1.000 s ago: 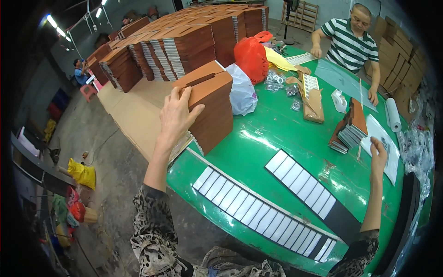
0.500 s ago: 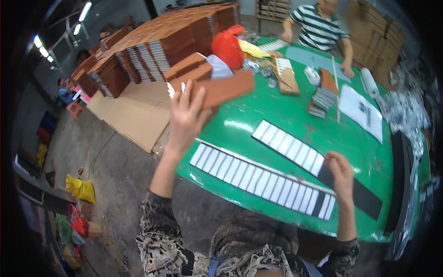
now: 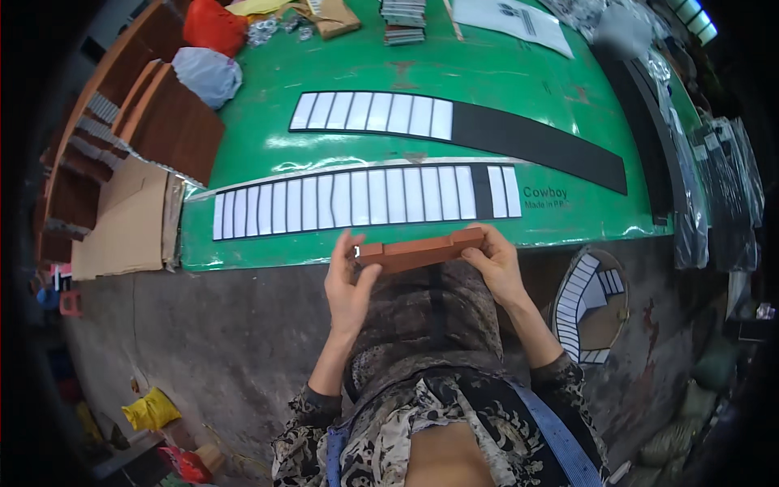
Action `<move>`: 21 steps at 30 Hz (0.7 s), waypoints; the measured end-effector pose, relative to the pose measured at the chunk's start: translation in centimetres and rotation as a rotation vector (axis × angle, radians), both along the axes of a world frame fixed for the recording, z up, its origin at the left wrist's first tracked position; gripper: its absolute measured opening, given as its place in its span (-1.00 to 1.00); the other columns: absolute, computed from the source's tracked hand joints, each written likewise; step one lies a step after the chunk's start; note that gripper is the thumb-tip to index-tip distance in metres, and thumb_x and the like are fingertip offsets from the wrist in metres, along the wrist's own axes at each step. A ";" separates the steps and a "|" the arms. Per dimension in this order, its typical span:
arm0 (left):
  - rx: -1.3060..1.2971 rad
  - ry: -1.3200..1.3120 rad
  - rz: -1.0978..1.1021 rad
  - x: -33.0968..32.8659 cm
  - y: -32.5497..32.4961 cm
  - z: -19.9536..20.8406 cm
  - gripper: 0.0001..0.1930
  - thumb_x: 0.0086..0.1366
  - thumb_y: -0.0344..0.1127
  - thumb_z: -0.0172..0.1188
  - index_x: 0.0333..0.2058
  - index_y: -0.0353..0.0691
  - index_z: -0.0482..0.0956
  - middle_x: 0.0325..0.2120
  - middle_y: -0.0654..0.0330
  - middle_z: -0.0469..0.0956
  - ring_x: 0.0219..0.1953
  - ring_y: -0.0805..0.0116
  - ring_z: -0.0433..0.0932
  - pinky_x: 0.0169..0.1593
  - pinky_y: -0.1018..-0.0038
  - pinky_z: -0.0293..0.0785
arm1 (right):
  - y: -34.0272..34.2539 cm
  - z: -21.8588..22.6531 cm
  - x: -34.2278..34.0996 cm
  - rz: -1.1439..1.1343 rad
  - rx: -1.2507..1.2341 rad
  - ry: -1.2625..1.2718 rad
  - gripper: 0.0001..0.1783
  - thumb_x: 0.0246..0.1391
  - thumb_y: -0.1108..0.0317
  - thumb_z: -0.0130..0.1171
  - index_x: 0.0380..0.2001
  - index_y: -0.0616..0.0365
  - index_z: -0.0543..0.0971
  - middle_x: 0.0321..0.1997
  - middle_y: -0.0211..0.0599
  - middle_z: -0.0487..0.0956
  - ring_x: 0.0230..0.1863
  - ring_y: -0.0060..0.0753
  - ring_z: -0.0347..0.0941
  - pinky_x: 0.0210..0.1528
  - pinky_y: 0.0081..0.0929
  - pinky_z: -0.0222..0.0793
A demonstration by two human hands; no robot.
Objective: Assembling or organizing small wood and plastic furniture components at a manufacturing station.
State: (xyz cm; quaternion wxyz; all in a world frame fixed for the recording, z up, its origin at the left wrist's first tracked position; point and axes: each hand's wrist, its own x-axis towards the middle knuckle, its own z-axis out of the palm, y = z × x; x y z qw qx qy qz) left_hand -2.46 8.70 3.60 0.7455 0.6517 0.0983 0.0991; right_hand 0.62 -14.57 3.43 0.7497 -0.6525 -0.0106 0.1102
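A long, narrow reddish-brown box-like piece (image 3: 422,250) is held level in front of me, just off the table's near edge. Around its left end close the thumb and fingers of my left hand (image 3: 349,296), where a small white bit shows. My right hand (image 3: 497,266) grips the other end. Beyond them, a black strip bearing a row of white rectangles (image 3: 341,199) lies along the near side of the green table (image 3: 268,146). Farther back rests a second black strip (image 3: 527,142), with white rectangles only on its left part.
At the left stand stacked brown boxes (image 3: 174,122) and cardboard (image 3: 122,227). Red (image 3: 213,26) and white bags (image 3: 208,75) sit at the far left. Long black strips (image 3: 641,138) line the right side. Below the edge, a round container (image 3: 614,321) holds white-and-black strips.
My left hand has brought the brown piece from over the table's left side to in front of me. My right hand has left the far strip and taken its other end. The view has tilted down.
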 end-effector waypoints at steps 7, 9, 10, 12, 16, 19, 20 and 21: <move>0.453 -0.139 -0.120 1.6 0.2 -1.5 -0.67 -0.01 -0.60 0.29 -0.20 -0.29 0.56 -0.27 0.13 0.60 -0.25 0.33 0.57 -0.18 0.49 0.45 | -1.8 -1.4 0.0 -0.151 -0.497 -0.300 -0.60 0.00 0.51 0.21 -0.03 0.23 0.49 -0.14 -0.34 0.55 -0.16 -0.58 0.44 -0.13 -0.58 0.38; 0.520 -0.182 -0.123 2.1 -0.4 -1.3 -0.66 -0.06 -0.61 0.30 -0.23 -0.28 0.57 -0.28 0.12 0.60 -0.24 0.25 0.56 -0.18 0.48 0.45 | -2.5 -0.7 0.7 -0.221 -0.545 -0.333 -0.59 -0.03 0.52 0.23 -0.04 0.22 0.51 -0.14 -0.32 0.56 -0.20 -0.56 0.45 -0.16 -0.58 0.39; 0.555 -0.204 -0.121 2.4 -0.7 -1.3 -0.65 -0.08 -0.62 0.31 -0.24 -0.28 0.57 -0.28 0.12 0.60 -0.24 0.22 0.56 -0.18 0.48 0.45 | -3.1 -0.5 1.3 -0.265 -0.479 -0.271 -0.58 -0.04 0.53 0.23 -0.04 0.22 0.52 -0.15 -0.31 0.56 -0.22 -0.54 0.45 -0.18 -0.58 0.39; 0.518 -0.219 -0.156 2.9 -1.4 -1.3 -0.64 -0.10 -0.63 0.32 -0.24 -0.28 0.57 -0.29 0.12 0.60 -0.22 0.21 0.56 -0.17 0.47 0.46 | -4.7 1.1 2.9 -0.292 -0.580 -0.262 -0.60 -0.07 0.57 0.22 -0.07 0.20 0.54 -0.17 -0.25 0.56 -0.25 -0.49 0.45 -0.22 -0.58 0.39; 0.469 -0.191 -0.201 3.3 -1.7 -1.7 -0.63 -0.13 -0.64 0.33 -0.25 -0.29 0.57 -0.29 0.11 0.59 -0.21 0.20 0.55 -0.16 0.44 0.46 | -6.2 1.8 8.2 -0.070 -0.935 -0.705 -0.69 -0.17 0.54 0.27 -0.25 0.13 0.58 -0.24 -0.30 0.55 -0.25 -0.29 0.47 -0.23 -0.41 0.41; 0.532 -0.251 -0.198 3.4 -1.7 -1.4 -0.61 -0.16 -0.64 0.33 -0.25 -0.31 0.56 -0.27 0.09 0.58 -0.20 0.17 0.54 -0.15 0.42 0.46 | -6.8 1.5 11.4 0.074 -1.031 -0.798 -0.73 -0.21 0.52 0.29 -0.33 0.12 0.58 -0.26 -0.34 0.55 -0.23 -0.23 0.47 -0.23 -0.35 0.41; 0.551 -0.271 -0.205 3.5 -1.6 -1.3 -0.60 -0.19 -0.66 0.32 -0.26 -0.31 0.56 -0.26 0.09 0.57 -0.18 0.15 0.54 -0.14 0.40 0.46 | -7.0 1.9 12.2 0.123 -1.060 -0.785 -0.74 -0.22 0.52 0.29 -0.34 0.12 0.57 -0.27 -0.35 0.54 -0.23 -0.24 0.47 -0.23 -0.35 0.42; 0.547 -0.266 -0.214 3.6 -1.6 -1.2 -0.60 -0.19 -0.66 0.32 -0.26 -0.31 0.56 -0.26 0.09 0.57 -0.18 0.15 0.53 -0.13 0.39 0.45 | -7.2 2.2 12.7 0.173 -1.090 -0.768 -0.75 -0.22 0.52 0.29 -0.36 0.12 0.57 -0.27 -0.36 0.54 -0.22 -0.24 0.47 -0.22 -0.35 0.42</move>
